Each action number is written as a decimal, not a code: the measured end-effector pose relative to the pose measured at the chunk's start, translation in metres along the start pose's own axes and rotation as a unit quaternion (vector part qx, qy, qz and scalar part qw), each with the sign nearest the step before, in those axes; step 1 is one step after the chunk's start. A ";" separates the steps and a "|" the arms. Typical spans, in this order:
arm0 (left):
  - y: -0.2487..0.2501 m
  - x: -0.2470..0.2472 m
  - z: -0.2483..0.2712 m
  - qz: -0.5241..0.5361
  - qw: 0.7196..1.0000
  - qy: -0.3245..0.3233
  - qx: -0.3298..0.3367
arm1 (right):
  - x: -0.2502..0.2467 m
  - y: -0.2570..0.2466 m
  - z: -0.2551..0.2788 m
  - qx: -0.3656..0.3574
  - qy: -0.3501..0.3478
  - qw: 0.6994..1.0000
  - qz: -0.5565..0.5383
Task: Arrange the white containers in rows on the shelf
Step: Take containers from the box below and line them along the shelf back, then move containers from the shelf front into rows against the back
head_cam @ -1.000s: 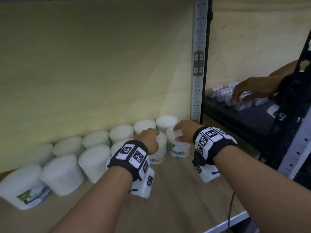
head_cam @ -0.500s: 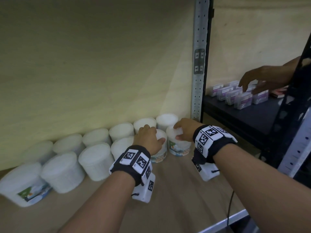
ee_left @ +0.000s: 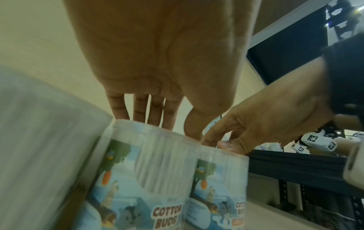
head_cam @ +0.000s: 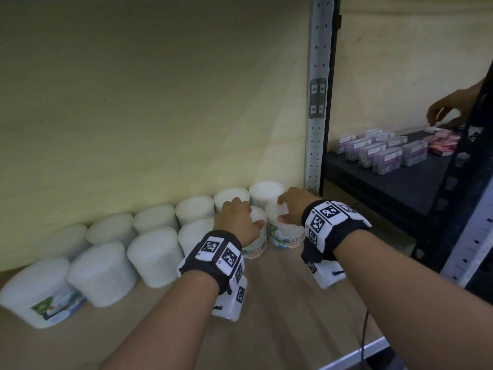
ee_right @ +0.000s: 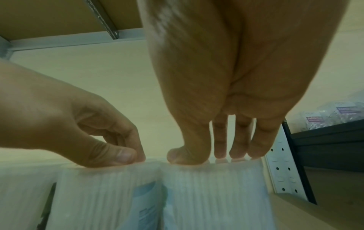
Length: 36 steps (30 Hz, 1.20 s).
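White round cotton-bud containers stand in two rows on the wooden shelf (head_cam: 293, 303). The back row (head_cam: 194, 209) runs along the wall and the front row (head_cam: 156, 256) stands before it. My left hand (head_cam: 246, 213) (ee_left: 171, 129) grips the lid of a labelled container (head_cam: 256, 247) (ee_left: 149, 171), fingers over the far rim and thumb at the near rim. My right hand (head_cam: 282, 209) (ee_right: 210, 157) pinches the lid of the rightmost front container (head_cam: 286, 235) (ee_right: 212, 194). These two containers touch side by side.
A perforated metal upright (head_cam: 316, 102) closes the shelf on the right. Beyond it a dark shelf (head_cam: 386, 188) carries purple boxes (head_cam: 378, 153), with another person's hand (head_cam: 448, 110) over pink packs. A larger labelled tub (head_cam: 37, 289) sits at the far left.
Both my hands stay on their two containers, which have edged slightly back toward the back row. The other person's hand has drawn away to the right, off the purple boxes.
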<state>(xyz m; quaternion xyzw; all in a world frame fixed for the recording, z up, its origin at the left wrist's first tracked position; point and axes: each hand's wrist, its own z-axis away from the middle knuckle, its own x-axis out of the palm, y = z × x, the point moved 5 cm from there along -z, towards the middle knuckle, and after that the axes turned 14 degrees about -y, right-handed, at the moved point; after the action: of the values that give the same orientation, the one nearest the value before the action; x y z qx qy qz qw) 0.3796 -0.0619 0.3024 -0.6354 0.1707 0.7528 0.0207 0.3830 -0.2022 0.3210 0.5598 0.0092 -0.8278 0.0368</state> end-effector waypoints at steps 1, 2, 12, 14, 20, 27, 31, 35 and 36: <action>0.000 0.000 0.000 -0.001 1.000 0.001 -0.001 | 0.000 0.001 0.000 -0.002 0.002 1.000 -0.003; 0.001 0.000 0.001 -0.003 1.000 0.001 -0.002 | 0.001 0.002 0.000 -0.004 0.003 1.000 -0.007; 0.011 -0.002 0.020 0.016 1.000 -0.010 0.003 | 0.009 0.008 0.013 -0.017 -0.003 1.000 -0.011; 0.016 -0.001 0.028 0.020 1.000 -0.016 0.003 | 0.009 0.009 0.022 -0.019 0.000 1.000 -0.004; 0.030 0.006 0.054 0.013 0.999 -0.029 0.018 | 0.020 0.014 0.050 -0.024 -0.004 0.999 -0.037; 0.049 0.014 0.089 0.015 0.999 -0.026 0.028 | 0.031 0.019 0.091 -0.010 -0.030 0.998 -0.048; 0.059 0.017 0.112 0.027 0.999 -0.026 0.030 | 0.038 0.021 0.116 -0.007 -0.034 0.998 -0.057; 0.069 0.019 0.134 0.036 0.998 -0.039 0.030 | 0.046 0.024 0.137 -0.003 -0.033 0.997 -0.068; 0.071 0.020 0.139 0.039 0.998 -0.043 0.031 | 0.047 0.025 0.143 -0.002 -0.033 0.997 -0.071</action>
<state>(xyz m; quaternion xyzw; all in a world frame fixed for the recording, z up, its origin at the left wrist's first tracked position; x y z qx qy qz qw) 0.2261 -0.0929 0.3184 -0.5946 0.2174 0.7738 0.0178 0.2350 -0.2373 0.3310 0.5302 0.0495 -0.8462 -0.0201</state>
